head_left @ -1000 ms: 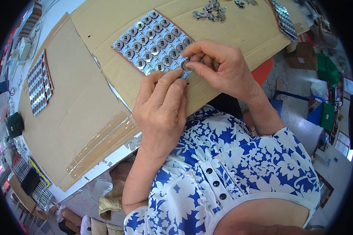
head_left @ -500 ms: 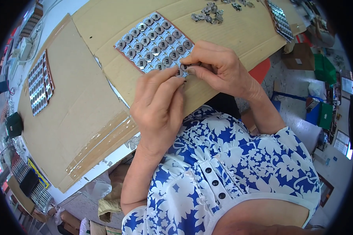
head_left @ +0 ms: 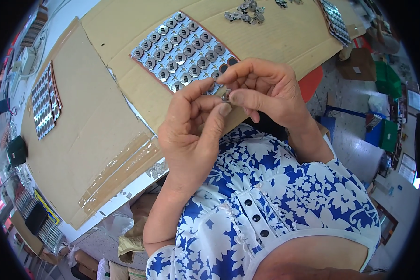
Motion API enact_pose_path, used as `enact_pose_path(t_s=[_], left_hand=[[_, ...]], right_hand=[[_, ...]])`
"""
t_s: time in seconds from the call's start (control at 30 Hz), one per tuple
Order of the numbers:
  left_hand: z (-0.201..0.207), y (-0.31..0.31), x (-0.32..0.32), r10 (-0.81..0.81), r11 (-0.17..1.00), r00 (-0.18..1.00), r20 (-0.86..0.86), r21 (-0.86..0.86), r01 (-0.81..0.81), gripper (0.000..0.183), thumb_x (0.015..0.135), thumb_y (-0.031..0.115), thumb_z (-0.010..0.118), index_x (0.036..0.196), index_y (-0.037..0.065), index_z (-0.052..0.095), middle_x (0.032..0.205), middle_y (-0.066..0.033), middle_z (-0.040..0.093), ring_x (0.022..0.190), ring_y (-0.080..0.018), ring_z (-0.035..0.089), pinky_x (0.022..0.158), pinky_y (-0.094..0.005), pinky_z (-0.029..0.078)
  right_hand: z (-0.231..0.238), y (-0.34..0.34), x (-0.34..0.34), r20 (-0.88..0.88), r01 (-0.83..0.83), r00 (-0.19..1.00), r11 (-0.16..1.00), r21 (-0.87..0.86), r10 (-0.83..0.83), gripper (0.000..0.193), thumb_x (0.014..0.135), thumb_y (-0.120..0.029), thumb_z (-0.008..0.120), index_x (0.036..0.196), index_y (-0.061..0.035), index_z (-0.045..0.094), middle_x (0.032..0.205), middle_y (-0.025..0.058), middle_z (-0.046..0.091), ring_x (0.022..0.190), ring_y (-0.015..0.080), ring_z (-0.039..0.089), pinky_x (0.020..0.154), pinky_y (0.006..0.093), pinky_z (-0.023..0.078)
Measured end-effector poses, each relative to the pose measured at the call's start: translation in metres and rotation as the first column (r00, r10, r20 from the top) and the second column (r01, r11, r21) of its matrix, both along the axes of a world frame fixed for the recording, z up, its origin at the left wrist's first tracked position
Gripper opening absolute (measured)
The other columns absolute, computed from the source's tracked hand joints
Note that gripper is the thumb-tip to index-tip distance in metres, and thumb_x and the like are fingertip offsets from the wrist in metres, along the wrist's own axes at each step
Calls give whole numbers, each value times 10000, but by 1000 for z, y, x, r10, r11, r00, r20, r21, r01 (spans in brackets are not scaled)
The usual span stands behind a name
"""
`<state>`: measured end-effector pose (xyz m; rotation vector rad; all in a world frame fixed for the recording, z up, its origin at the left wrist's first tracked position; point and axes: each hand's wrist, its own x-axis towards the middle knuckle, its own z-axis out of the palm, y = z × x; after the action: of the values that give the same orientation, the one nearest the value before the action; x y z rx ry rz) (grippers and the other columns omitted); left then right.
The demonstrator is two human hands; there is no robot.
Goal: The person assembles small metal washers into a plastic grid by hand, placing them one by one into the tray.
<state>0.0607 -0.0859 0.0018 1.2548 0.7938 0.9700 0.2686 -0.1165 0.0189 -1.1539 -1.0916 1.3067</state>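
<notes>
A small shiny metal clip (head_left: 226,95) is pinched between the fingertips of both my hands, just off the near edge of a panel. My left hand (head_left: 191,123) has its fingers curled, its thumb and fingertips meeting close to the clip. Thumb and fingers of my right hand (head_left: 270,91) close on the clip from the other side; part of it is hidden. Beyond them lies the panel (head_left: 177,53), a light sheet with a reddish-brown edge, covered by rows of round metal clips. At its right corner a couple of round spots (head_left: 232,61) look dark, with no metal clip over them.
Loose metal clips (head_left: 247,13) lie scattered at the far side of the cardboard-covered table (head_left: 102,135). Another stack of panels (head_left: 333,23) is at the far right, and more panels (head_left: 45,100) lie at the left. A red stool (head_left: 310,84) stands beside the table.
Both hands have drawn back from the panel's near corner toward me, and the clip now shows between their fingertips. My left hand has turned, its thumb now visible. The panel's right corner is uncovered.
</notes>
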Motion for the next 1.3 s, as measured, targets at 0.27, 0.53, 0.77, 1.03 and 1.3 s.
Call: enact_pose_path(t_s=[0.27,0.53,0.77,1.03,1.3], left_hand=[[0,21,-4,310,663,832,-460,732,158,394,881,-45,861,1265,28,811,1258,-135,812,1062,-294,778,844,-395,623],[-8,33,3,408,562,727,-553,779,277,308,919,92,853,1225,64,835,1379,-110,777,1265,-336,699,1138,-534,492],[-8,36,4,395,578,725,-564,766,281,307,922,92,845,1228,71,838,1370,-104,774,1235,-315,702,1119,-517,489],[-2,36,4,371,612,733,-571,744,269,306,918,90,845,1224,83,841,1370,-94,775,1253,-307,697,1119,-493,477],[-3,34,4,391,615,714,-581,742,267,309,929,80,835,1238,94,848,1389,-92,778,1269,-304,695,1133,-489,467]], right_hand=[[-13,19,26,363,85,923,987,137,-130,160,1060,10,770,1217,13,802,908,-22,765,722,-2,639,617,193,492],[-12,32,21,684,-78,695,923,376,-220,108,989,39,780,1092,7,787,923,80,765,767,131,712,652,283,538],[-5,36,20,683,-66,719,966,249,-127,85,968,30,786,1044,0,762,913,99,733,773,199,722,659,342,555],[-16,31,17,744,-106,619,912,396,-251,143,939,18,782,1070,-28,748,952,114,701,846,328,745,701,434,577],[-20,25,4,725,-43,570,868,495,-386,229,903,93,785,1118,16,799,936,111,672,773,263,728,653,378,561]])
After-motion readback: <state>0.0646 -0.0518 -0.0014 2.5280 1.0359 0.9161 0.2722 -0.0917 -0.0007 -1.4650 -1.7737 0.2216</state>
